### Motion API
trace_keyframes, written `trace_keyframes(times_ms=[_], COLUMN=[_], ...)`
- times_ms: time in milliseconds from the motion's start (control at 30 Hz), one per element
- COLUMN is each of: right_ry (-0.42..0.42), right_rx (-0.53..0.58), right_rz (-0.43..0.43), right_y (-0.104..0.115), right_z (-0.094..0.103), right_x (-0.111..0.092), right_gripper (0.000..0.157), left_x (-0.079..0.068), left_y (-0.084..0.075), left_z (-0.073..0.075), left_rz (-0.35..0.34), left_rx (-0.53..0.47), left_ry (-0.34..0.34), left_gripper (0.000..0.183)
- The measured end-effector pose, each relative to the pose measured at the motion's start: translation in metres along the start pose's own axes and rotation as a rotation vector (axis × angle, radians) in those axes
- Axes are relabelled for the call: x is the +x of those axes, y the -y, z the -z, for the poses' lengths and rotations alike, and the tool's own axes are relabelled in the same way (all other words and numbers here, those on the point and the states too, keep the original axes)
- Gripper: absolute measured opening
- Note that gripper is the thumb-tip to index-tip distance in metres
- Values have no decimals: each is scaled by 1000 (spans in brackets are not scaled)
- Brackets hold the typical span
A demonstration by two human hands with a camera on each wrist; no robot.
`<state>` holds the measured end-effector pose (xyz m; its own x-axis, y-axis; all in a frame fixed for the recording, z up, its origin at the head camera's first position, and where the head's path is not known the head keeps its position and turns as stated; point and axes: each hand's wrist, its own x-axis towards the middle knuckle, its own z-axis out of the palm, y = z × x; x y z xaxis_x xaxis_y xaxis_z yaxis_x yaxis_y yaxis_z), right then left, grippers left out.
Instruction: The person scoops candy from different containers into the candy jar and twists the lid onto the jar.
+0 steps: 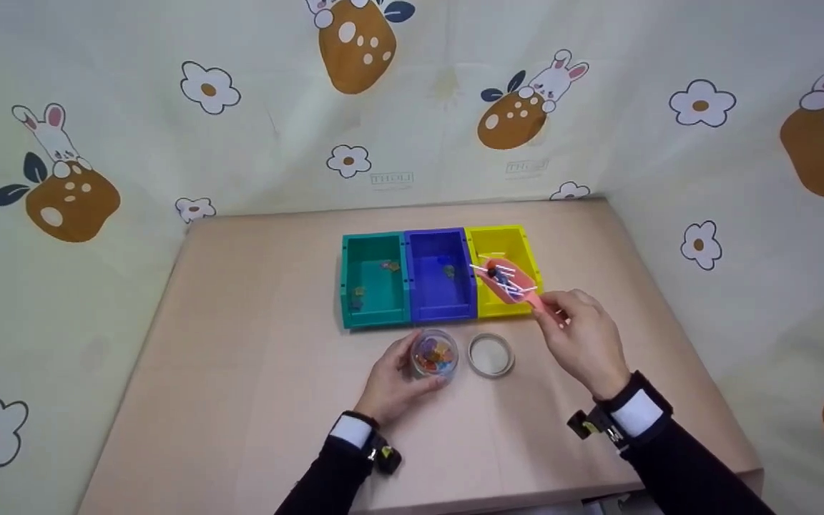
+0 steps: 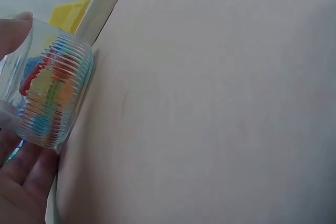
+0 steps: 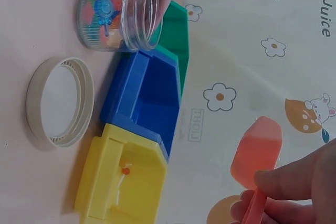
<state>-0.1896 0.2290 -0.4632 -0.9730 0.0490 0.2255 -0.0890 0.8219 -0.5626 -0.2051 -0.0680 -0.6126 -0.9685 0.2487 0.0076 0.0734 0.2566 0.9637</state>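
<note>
My left hand (image 1: 390, 386) grips a clear ribbed jar (image 1: 435, 355) of colorful translucent pieces, one of them a blue lollipop-shaped charm (image 3: 106, 10). In the right wrist view the jar's mouth has no lid on it. A pink scoop (image 1: 508, 280) is held by its handle in my right hand (image 1: 587, 340). White sticks and a few dark pieces lie in the scoop, which is above the yellow bin (image 1: 532, 250). Inside that bin are some white sticks and a small orange-red piece (image 3: 125, 171). The purple-blue bin (image 1: 440, 312) and green bin (image 1: 376, 320) each contain a few small translucent pieces.
A round whitish lid (image 1: 491, 355) lies on the table (image 1: 240, 400) between the jar and my right hand. The three bins stand joined in a row. Behind and at both sides hangs a patterned cloth (image 1: 269, 143).
</note>
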Motion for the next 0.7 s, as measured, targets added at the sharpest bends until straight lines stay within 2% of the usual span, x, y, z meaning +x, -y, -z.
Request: trace_keyframes(times_ms=[267,433,700], right_ry=[-13,17,51], right_rx=[-22,-42,-80], right_rz=[94,117,176], right_y=[6,12,16], right_z=[1,0,-7], right_x=[-6,-9,-15], right_gripper=[28,26,23], left_x=[1,2,1], left_y=[0,0,-1], left_z=[0,0,-1], left_rz=[-5,-7,51], left_rx=[21,16,25], left_ry=[5,7,16], left_gripper=[96,95,94])
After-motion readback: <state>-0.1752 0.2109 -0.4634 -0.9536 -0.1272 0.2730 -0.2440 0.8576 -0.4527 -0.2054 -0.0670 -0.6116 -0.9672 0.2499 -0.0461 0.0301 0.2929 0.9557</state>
